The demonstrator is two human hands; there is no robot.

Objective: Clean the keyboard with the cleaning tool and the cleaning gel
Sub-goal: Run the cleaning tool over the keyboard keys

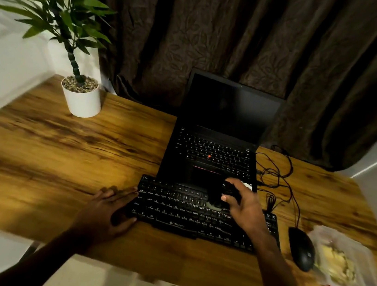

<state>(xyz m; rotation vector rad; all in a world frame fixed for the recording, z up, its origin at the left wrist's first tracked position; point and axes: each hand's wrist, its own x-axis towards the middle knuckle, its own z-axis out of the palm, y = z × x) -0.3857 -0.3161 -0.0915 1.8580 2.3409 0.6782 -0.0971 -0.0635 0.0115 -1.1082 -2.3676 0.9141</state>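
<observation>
The left hand (110,207) is lying open and flat on the left end of the black keyboard (184,215). The right hand (244,206) is gripping a dark cleaning tool (227,192) above the keys. The cleaning gel packet (340,261) is lying on the worktop (59,161) beside the mouse (301,248).

The right hand (243,207) covers part of the keyboard (187,213) and most of a dark cleaning tool (227,192), whose form cannot be made out. At the right, motion blur smears a clear plastic packet (345,262) with yellowish contents that cannot be identified. Both forearms are cut off by the near edge, and the key legends are too blurred to read.
</observation>
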